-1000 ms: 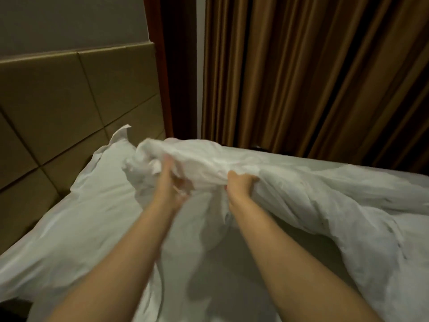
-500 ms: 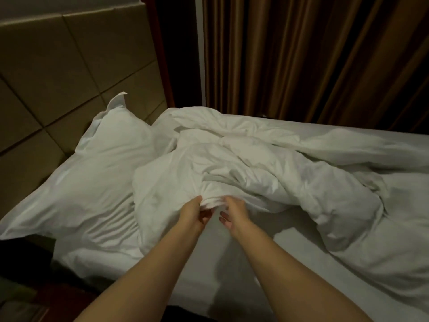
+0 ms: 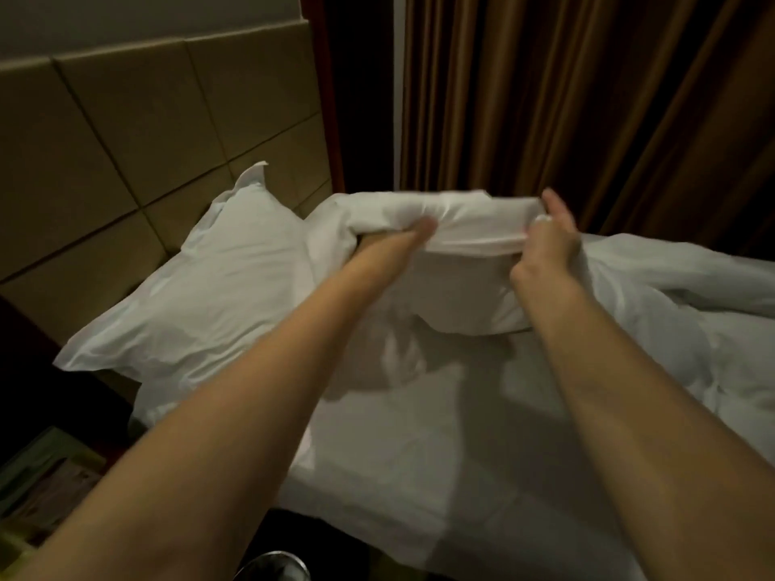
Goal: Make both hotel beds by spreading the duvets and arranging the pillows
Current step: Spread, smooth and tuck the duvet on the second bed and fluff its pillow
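A white duvet (image 3: pixel 469 228) is lifted off the bed, its edge stretched between my two hands. My left hand (image 3: pixel 402 239) grips the edge from below, fingers buried in the cloth. My right hand (image 3: pixel 549 241) pinches the same edge farther right. The rest of the duvet lies rumpled along the right side of the bed. A white pillow (image 3: pixel 218 295) lies at the head of the bed, left of my hands. The bare white sheet (image 3: pixel 419 446) shows beneath my forearms.
A padded tan headboard (image 3: pixel 126 161) runs behind the pillow on the left. Brown curtains (image 3: pixel 587 102) hang beyond the far side of the bed. A dark bedside surface with papers (image 3: pixel 46 488) sits at lower left. The bed's near edge is below my arms.
My hands took hold of the duvet edge low near me, then raised it and moved apart, pulling the edge taut. The view tilted up slightly.
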### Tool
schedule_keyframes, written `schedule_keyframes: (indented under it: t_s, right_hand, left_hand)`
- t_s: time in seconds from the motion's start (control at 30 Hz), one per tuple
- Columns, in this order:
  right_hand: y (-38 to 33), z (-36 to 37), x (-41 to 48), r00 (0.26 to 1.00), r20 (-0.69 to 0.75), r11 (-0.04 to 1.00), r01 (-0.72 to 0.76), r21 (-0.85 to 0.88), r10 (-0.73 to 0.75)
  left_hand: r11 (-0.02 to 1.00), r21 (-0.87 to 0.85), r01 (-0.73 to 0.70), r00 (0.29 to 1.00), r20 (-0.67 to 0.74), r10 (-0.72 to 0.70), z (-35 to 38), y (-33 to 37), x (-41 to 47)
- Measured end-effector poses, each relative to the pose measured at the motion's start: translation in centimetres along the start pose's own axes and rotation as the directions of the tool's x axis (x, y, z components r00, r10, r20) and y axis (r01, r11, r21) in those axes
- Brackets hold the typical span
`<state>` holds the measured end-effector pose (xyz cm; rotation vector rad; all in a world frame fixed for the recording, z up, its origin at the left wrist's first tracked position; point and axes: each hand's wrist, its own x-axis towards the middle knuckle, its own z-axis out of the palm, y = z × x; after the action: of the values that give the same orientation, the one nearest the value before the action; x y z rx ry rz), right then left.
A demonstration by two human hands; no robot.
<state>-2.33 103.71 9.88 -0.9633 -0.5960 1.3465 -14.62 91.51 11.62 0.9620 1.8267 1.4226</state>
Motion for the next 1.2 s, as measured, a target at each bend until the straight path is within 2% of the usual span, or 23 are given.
schedule_keyframes:
  t_s: [0.03, 0.1, 0.13, 0.17, 0.23, 0.3, 0.37, 0.4, 0.5, 0.6, 0.63, 0.67, 0.7, 0.73, 0.8, 0.83, 0.87, 0.93, 1.0, 1.07, 1.1, 1.13, 1.2]
  right_hand:
    - [-1.9, 0.0, -0.1, 0.996, 0.025, 0.997, 0.083, -0.009, -0.083]
    - [-2.1, -0.8, -0.6, 0.981, 0.133, 0.989, 0.143, -0.029, -0.138]
    - [-0.4, -1.8, -0.9, 0.969, 0.213, 0.968, 0.164, -0.19, -0.122]
    - [2.3, -3.1, -1.2, 0.957, 0.284, 0.889, 0.184, -0.419, -0.064]
    - [8.9, -7.2, -2.6, 0.929, 0.333, 0.618, 0.166, -0.768, 0.164]
    - [14.1, -11.4, -5.6, 0.868, 0.191, 0.391, -0.004, -0.92, 0.459]
    - [17.2, -14.0, -8.9, 0.758, 0.066, 0.281, -0.158, -0.947, 0.649]
    - [18.0, -14.3, -10.0, 0.71, 0.036, 0.27, -0.219, -0.938, 0.704]
    - [19.3, -12.2, -11.1, 0.589, -0.057, 0.306, -0.498, -0.811, 0.806]
    - [21.6, -7.3, -11.6, 0.428, 0.04, 0.354, -0.688, -0.634, 0.903]
    - [22.5, -5.6, -11.9, 0.425, 0.079, 0.39, -0.722, -0.571, 0.902]
    - [23.2, -4.1, -12.2, 0.474, 0.089, 0.45, -0.737, -0.504, 0.876]
    - [23.9, -2.8, -12.5, 0.556, 0.08, 0.53, -0.726, -0.438, 0.827]
    - [24.5, -2.0, -12.6, 0.659, 0.052, 0.619, -0.674, -0.403, 0.751]
    - [25.0, -0.8, -12.3, 0.808, 0.029, 0.757, -0.538, -0.37, 0.588]
    - [25.2, -0.5, -11.9, 0.839, 0.039, 0.795, -0.499, -0.345, 0.543]
    - [25.1, 0.0, -11.8, 0.851, 0.057, 0.823, -0.485, -0.297, 0.522]
    - [25.2, 0.5, -11.4, 0.823, 0.075, 0.823, -0.551, -0.139, 0.564]
    - [25.0, 0.2, -10.9, 0.774, 0.099, 0.78, -0.625, -0.04, 0.625]
    - [24.6, -0.8, -10.6, 0.734, 0.11, 0.741, -0.67, -0.042, 0.67]
    - [24.5, -1.1, -10.4, 0.735, 0.097, 0.741, -0.668, -0.065, 0.671]
    - [24.3, -1.2, -10.1, 0.752, 0.084, 0.756, -0.646, -0.101, 0.654]
    - [23.3, 0.1, -8.7, 0.84, 0.073, 0.834, -0.518, -0.189, 0.538]
  left_hand:
    - [1.0, -0.007, -0.022, 1.0, 0.01, 0.022, -0.1, 1.7, 0.4]
    - [0.996, -0.075, 0.052, 0.999, -0.004, -0.053, -0.8, 1.4, 1.8]
    - [0.985, -0.106, 0.133, 0.991, -0.011, -0.135, -1.5, -0.6, 2.4]
    - [0.964, -0.141, 0.225, 0.974, 0.002, -0.227, -2.4, -3.4, 2.9]
    - [0.896, -0.194, 0.399, 0.915, 0.012, -0.404, -4.5, -10.8, 3.7]
    - [0.783, -0.2, 0.589, 0.796, -0.028, -0.605, -6.5, -17.0, 2.5]
    - [0.713, -0.197, 0.673, 0.717, -0.061, -0.694, -7.1, -21.5, 0.2]
    - [0.704, -0.226, 0.673, 0.717, -0.03, -0.696, -6.8, -23.1, -0.2]
    - [0.726, -0.367, 0.581, 0.788, 0.033, -0.614, -5.1, -23.6, -0.1]
    - [0.723, -0.417, 0.55, 0.83, 0.182, -0.527, -4.2, -21.9, -0.2]
    - [0.744, -0.382, 0.549, 0.836, 0.225, -0.501, -4.1, -21.6, -0.4]
    - [0.768, -0.33, 0.549, 0.836, 0.232, -0.498, -4.3, -21.6, -0.7]
    - [0.779, -0.298, 0.552, 0.833, 0.223, -0.506, -4.5, -21.7, -0.8]
    - [0.769, -0.335, 0.544, 0.839, 0.223, -0.496, -4.9, -22.2, -0.8]
    - [0.652, -0.504, 0.566, 0.817, 0.241, -0.524, -6.4, -23.0, -0.5]
    - [0.551, -0.606, 0.574, 0.793, 0.245, -0.558, -7.5, -23.8, -0.3]
    - [0.43, -0.7, 0.57, 0.753, 0.237, -0.614, -8.6, -24.7, -0.1]
    - [0.235, -0.813, 0.532, 0.68, 0.246, -0.691, -10.2, -26.3, 0.5]
    - [0.152, -0.86, 0.487, 0.678, 0.263, -0.686, -10.6, -26.4, 1.3]
    - [0.206, -0.876, 0.437, 0.714, 0.199, -0.672, -10.3, -26.6, 2.9]
    - [0.29, -0.857, 0.425, 0.738, 0.143, -0.66, -10.3, -26.3, 3.7]
    - [0.399, -0.812, 0.425, 0.768, 0.09, -0.635, -10.4, -26.1, 4.9]
    - [0.604, -0.683, 0.41, 0.857, 0.062, -0.512, -10.2, -24.7, 7.8]
